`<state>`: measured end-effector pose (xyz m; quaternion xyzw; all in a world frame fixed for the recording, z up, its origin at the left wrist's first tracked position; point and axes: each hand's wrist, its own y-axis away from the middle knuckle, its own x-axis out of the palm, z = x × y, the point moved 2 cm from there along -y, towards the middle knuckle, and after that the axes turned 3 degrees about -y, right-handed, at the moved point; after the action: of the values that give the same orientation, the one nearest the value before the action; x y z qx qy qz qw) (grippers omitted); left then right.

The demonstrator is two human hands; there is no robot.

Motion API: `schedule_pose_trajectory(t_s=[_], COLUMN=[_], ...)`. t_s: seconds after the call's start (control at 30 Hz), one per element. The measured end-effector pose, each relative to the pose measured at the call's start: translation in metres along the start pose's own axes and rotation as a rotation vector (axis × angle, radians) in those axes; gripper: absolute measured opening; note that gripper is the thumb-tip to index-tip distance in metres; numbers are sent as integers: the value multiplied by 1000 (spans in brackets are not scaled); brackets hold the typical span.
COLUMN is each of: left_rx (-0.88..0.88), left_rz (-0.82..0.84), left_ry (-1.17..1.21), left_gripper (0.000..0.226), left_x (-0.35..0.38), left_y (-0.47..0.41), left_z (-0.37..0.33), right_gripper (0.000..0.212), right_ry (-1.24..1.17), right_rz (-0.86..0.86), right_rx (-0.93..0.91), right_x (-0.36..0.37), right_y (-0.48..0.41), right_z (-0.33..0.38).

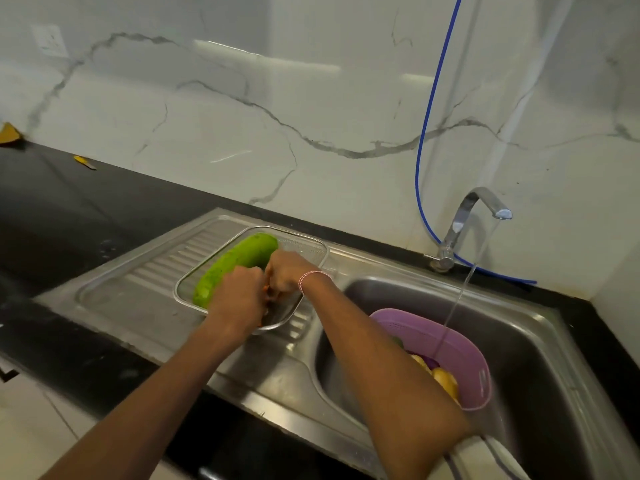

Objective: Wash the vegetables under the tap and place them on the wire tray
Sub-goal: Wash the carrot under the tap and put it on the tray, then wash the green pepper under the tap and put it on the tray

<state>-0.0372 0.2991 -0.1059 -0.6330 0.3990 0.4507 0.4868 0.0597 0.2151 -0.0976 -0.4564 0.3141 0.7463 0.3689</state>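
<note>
On the ribbed steel drainboard (pixel 145 271), a rounded-square wire-mesh tray (pixel 304 249) holds a long, smooth green gourd (pixel 235 261). Over it, left hand (pixel 239 296) and right hand (pixel 285 271) curl together round a mostly hidden orange vegetable (pixel 266 289). Water from the chrome tap (pixel 478 209) streams into a perforated purple plastic colander (pixel 460 344) of yellow vegetables (pixel 445 381) in the sink basin (pixel 554 341).

White marble-look wall (pixel 242 98) w/ grey veins behind black countertop (pixel 86 202); socket (pixel 48 39) top left.
</note>
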Motion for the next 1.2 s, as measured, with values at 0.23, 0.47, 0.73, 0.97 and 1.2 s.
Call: schedule_pose_trajectory(t_s=[0.23, 0.47, 0.73, 0.97, 1.2], left_rx=[85, 61, 509, 542, 608], left_rz=[-23, -94, -144, 282, 569], left_ry=[-133, -171, 306, 17, -193], left_gripper=[8, 28, 23, 31, 52], left_x=[-2, -14, -15, 86, 136], left_y=[-7, -10, 24, 6, -13], left_z=[1, 1, -136, -236, -231], right_gripper=[15, 23, 17, 13, 12], right_ry=[-13, -193, -221, -176, -283], right_rz=[-147, -426, -400, -202, -270], right_rx=[4, -38, 362, 592, 518], right_x=[9, -33, -44, 16, 19], right_y=[1, 55, 186, 222, 202], right_z=[5, -35, -209, -292, -301])
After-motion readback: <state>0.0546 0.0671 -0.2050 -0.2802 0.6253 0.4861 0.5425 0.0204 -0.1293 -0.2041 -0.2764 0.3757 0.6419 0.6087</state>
